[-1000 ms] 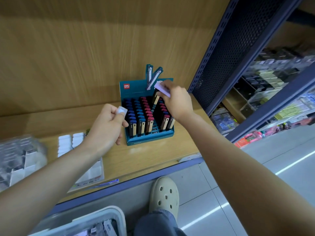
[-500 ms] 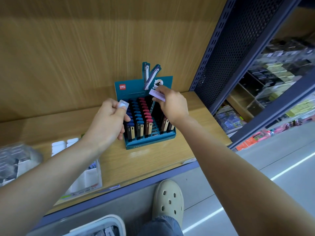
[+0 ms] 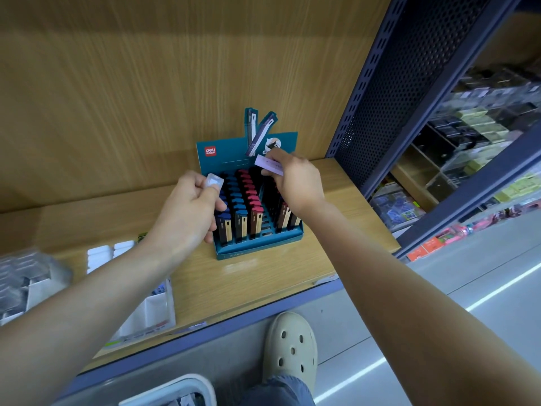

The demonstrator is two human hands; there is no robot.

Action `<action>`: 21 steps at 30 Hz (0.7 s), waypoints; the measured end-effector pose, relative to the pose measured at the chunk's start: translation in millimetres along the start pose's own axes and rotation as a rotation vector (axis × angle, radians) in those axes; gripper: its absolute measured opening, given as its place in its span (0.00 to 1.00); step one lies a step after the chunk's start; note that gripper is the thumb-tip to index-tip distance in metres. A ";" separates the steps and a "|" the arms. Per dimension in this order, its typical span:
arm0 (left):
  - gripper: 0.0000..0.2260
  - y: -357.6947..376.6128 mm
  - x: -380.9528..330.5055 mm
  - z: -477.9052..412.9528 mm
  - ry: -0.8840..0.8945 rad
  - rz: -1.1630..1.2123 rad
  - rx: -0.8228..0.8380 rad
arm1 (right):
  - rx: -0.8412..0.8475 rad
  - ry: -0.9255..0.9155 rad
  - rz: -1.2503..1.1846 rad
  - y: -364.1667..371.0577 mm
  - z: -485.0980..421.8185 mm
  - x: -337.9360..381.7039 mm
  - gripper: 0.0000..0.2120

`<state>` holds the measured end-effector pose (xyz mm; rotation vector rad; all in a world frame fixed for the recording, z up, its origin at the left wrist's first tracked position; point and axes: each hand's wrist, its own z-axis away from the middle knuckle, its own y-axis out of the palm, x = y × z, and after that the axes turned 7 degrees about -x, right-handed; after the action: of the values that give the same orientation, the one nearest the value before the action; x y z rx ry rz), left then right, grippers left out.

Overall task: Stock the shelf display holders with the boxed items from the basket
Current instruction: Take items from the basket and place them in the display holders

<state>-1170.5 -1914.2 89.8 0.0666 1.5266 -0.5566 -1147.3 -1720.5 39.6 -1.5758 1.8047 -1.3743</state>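
A wooden shelf (image 3: 263,282) fills the view, seen from above. On it stands a teal display holder (image 3: 257,249), a card tray packed with rows of slim upright boxes with blue, red and dark tops. To the right of the holder rises a dark blue perforated shelf upright (image 3: 409,83). To the left of the holder sits a white divided tray (image 3: 152,312). Below the holder, past the shelf's front edge, the rim of a pale basket (image 3: 205,385) shows beside a cream clog (image 3: 289,347).

The left hand (image 3: 187,212) hovers over the holder's left rows, thumb and curled fingers pinching a small pale box (image 3: 214,181). The right hand (image 3: 295,183) is above the holder's back right rows, fingertips pinching a flat lilac box (image 3: 268,165), which is tilted and held clear of the slots.
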 end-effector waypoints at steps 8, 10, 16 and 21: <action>0.07 -1.2 1.4 -1.0 -0.020 -0.004 -0.005 | 0.177 -0.043 0.060 -11.6 -14.6 3.4 0.09; 0.04 -1.2 -0.6 -0.7 -0.018 0.008 0.001 | 0.263 -0.097 0.076 -10.8 -12.6 6.0 0.09; 0.06 -5.4 -0.3 -1.9 -0.004 0.011 -0.003 | 0.248 0.010 -0.151 -10.7 -11.4 7.4 0.03; 0.08 -11.2 6.3 -2.6 -0.022 0.013 -0.012 | 0.148 0.013 -0.167 -11.3 -4.3 8.2 0.08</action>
<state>-1177.5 -1924.9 86.9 0.0612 1.5072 -0.5358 -1147.1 -1725.0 53.5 -1.6719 1.5687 -1.5575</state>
